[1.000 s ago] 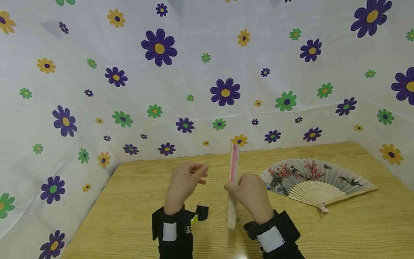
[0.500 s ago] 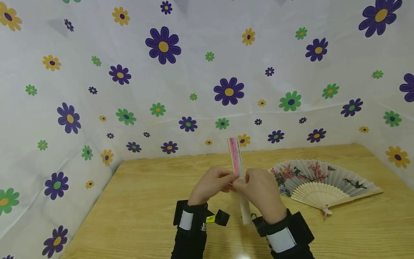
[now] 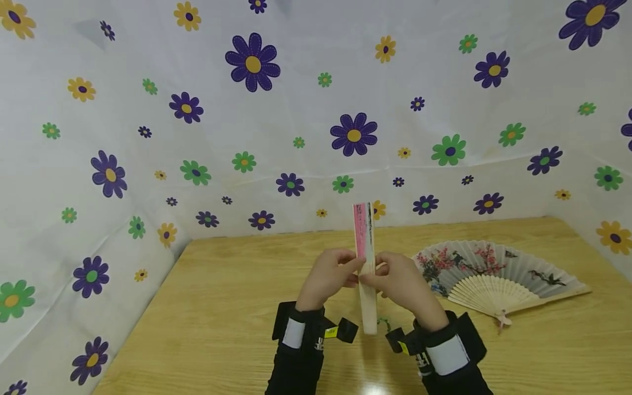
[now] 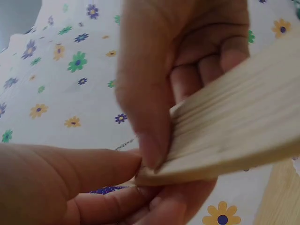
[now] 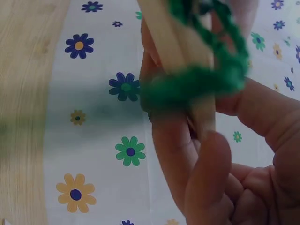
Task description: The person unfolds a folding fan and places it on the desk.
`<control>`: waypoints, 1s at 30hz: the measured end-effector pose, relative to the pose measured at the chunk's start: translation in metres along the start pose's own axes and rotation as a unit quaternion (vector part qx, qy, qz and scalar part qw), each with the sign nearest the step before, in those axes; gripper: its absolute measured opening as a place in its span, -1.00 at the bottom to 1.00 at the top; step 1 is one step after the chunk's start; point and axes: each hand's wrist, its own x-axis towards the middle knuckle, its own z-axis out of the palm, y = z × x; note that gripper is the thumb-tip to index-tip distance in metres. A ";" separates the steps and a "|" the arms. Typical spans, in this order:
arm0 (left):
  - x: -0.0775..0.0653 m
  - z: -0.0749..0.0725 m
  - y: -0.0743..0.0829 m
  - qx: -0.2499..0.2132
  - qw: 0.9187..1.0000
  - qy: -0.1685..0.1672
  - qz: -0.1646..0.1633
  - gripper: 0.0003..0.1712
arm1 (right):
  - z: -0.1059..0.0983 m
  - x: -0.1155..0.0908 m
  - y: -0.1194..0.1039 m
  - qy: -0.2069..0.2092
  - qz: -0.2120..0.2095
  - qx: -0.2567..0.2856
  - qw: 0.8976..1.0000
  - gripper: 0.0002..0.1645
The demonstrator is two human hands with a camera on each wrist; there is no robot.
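Note:
A folded hand fan [image 3: 368, 307] stands nearly upright above the table, pale wooden ribs below and a pink and whitish leaf above. My left hand [image 3: 329, 277] pinches its left edge between thumb and fingers. On the opposite edge, my right hand [image 3: 404, 281] pinches the fan at about the same height. Close up in the left wrist view, the stacked wooden ribs [image 4: 229, 112] lie tightly together, with fingers of both hands around their edge. A blurred green cord [image 5: 197, 86] hangs from the fan in the right wrist view, hiding some of the fingers behind it.
To the right, a second fan [image 3: 498, 280] lies spread open on the wooden table [image 3: 217, 307], its grey leaf painted with blossoms and birds. White flower-patterned cloth [image 3: 296, 109] encloses the back and sides. Black straps with small cameras surround both wrists.
My left hand has come in from the left and taken hold of the fan's left edge. My right hand has shifted from gripping around the fan to pinching its right edge.

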 end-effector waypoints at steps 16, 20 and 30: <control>0.000 0.000 0.005 0.040 0.999 -0.013 -0.004 -0.63 | -0.006 -0.003 -0.003 0.016 0.031 -0.040 0.999 -0.61; 0.000 0.000 0.005 0.045 0.999 -0.011 -0.004 -0.65 | -0.005 -0.002 -0.004 0.026 0.041 -0.055 0.997 -0.61; -0.001 0.000 0.004 0.043 0.999 0.004 0.002 -0.66 | -0.004 -0.003 -0.004 0.042 0.051 -0.064 0.996 -0.58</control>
